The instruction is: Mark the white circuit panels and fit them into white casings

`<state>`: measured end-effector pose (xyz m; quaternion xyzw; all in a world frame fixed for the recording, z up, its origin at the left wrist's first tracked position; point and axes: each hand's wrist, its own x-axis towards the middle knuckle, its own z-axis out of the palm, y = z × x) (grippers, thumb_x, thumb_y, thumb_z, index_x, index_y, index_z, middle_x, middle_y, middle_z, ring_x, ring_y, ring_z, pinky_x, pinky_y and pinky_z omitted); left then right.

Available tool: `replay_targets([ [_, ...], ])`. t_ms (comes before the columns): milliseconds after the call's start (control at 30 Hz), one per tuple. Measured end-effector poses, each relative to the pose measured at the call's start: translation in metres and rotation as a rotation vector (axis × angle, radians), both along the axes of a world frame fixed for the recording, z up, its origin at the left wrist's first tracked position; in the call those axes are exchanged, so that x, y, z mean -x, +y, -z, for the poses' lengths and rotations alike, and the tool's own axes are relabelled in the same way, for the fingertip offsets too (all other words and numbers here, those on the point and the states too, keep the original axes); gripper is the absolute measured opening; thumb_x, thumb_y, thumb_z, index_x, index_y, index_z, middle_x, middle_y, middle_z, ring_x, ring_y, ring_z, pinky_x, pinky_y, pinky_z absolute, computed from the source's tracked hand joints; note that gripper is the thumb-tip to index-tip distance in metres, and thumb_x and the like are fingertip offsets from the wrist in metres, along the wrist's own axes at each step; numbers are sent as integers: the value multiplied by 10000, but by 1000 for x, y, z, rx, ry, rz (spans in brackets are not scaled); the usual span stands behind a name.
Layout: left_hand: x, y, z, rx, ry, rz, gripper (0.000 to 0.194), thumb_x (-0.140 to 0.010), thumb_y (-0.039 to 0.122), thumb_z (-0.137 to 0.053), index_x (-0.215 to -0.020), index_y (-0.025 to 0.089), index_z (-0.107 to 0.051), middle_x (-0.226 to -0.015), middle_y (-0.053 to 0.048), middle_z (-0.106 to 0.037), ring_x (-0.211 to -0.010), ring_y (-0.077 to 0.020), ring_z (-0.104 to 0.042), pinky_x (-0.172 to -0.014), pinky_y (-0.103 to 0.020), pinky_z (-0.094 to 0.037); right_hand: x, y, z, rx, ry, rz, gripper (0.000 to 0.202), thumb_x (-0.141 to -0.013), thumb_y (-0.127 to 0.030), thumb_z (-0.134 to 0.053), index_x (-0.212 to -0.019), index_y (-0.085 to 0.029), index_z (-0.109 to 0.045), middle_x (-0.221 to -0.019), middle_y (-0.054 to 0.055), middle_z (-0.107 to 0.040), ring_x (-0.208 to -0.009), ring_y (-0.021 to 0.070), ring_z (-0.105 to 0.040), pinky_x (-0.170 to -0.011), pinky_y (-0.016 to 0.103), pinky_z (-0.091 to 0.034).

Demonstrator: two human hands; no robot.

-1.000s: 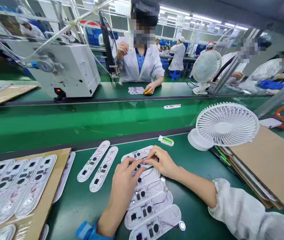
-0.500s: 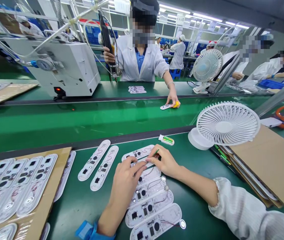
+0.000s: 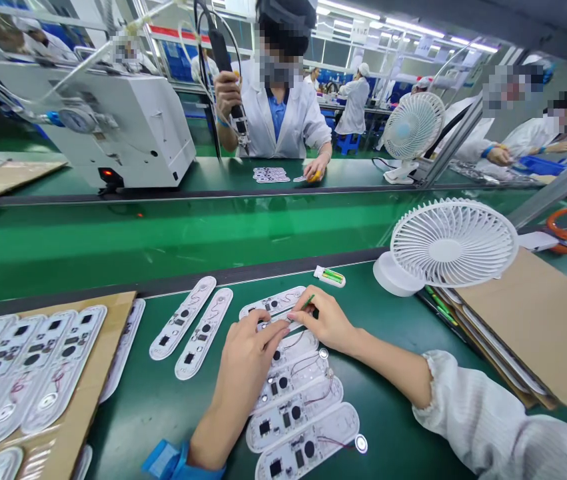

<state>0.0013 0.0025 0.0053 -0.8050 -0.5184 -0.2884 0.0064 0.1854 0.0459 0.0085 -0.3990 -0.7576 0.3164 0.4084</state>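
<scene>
Several white oval circuit housings lie in a slanted column on the green table; the nearest housing (image 3: pixel 330 437) has a small round disc (image 3: pixel 361 443) on thin wires at its right end. My left hand (image 3: pixel 250 350) rests over the upper part of the column, fingers bent together at a housing; what its fingertips hold is too small to make out. My right hand (image 3: pixel 326 320) pinches a thin green tool (image 3: pixel 308 301), its fingertips close to the left ones. Two more housings (image 3: pixel 204 333) lie apart, left of my left hand.
Cardboard with rows of housings (image 3: pixel 66 373) lies at the left. A white fan (image 3: pixel 450 250) and stacked cardboard (image 3: pixel 533 320) stand right. A small green-and-white case (image 3: pixel 330 276) lies ahead. Across the green belt (image 3: pixel 163 233), a person holds a black tool (image 3: pixel 223 57).
The person opposite has drawn one hand with a housing back from the belt onto the far table. My hands stay almost in place; the whole view has shifted slightly.
</scene>
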Motion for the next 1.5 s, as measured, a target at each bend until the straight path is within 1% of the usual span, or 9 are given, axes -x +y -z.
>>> replay_targets([
  [200,0,0,1,-3,-7,1,312,-968,314,-452,-882,252,-745,-903,-49,-625,-658,-165,-520,-621,-301,-412,1,-1,-3,-31,-14,-4,148,-884,-220,-598,-755,-223,-527,-752,9,-586,-683,158,-546,-595,276,-461],
  [500,0,0,-2,-23,3,8,406,-996,355,-373,-883,248,-748,-883,-40,-622,-668,-148,-549,-625,-292,-418,3,-2,1,-70,-55,10,140,-893,-204,-553,-760,-221,-514,-745,15,-563,-682,170,-522,-606,296,-423],
  [667,-1,-1,-6,-28,15,9,438,-1005,343,-344,-859,250,-746,-879,-40,-617,-668,-145,-558,-616,-288,-410,5,-3,1,-52,-48,37,139,-897,-227,-560,-766,-222,-513,-733,7,-562,-645,155,-514,-582,283,-423],
  [767,-1,-1,-6,-24,14,6,431,-1004,338,-348,-862,250,-746,-879,-42,-614,-659,-147,-548,-606,-287,-399,6,-4,0,-33,-35,57,124,-901,-238,-564,-787,-223,-517,-734,3,-572,-635,148,-526,-569,272,-434],
  [967,-1,-1,-4,-26,15,-1,436,-1009,339,-334,-877,256,-742,-869,-35,-610,-655,-140,-542,-609,-282,-382,7,-4,0,-31,-34,21,127,-900,-228,-562,-782,-225,-515,-746,5,-577,-659,151,-546,-582,266,-454],
  [1233,-1,-2,-5,-27,4,0,414,-1004,323,-351,-875,249,-738,-877,-40,-609,-650,-147,-536,-603,-290,-378,7,-3,2,-78,-54,-10,138,-916,-236,-551,-779,-228,-534,-755,19,-588,-709,172,-552,-605,283,-457],
  [1367,-1,-1,-5,-22,5,-1,395,-1001,322,-367,-880,256,-737,-875,-34,-614,-657,-140,-542,-614,-285,-388,8,-3,2,-86,-62,-6,148,-920,-224,-541,-773,-229,-528,-752,21,-585,-712,177,-550,-609,291,-451],
  [1500,-2,-1,-5,-35,-6,-5,417,-1006,320,-351,-868,252,-739,-869,-38,-618,-661,-141,-552,-611,-286,-387,8,-4,2,-78,-58,5,139,-911,-214,-544,-775,-228,-522,-756,21,-580,-710,177,-546,-615,293,-450],
])
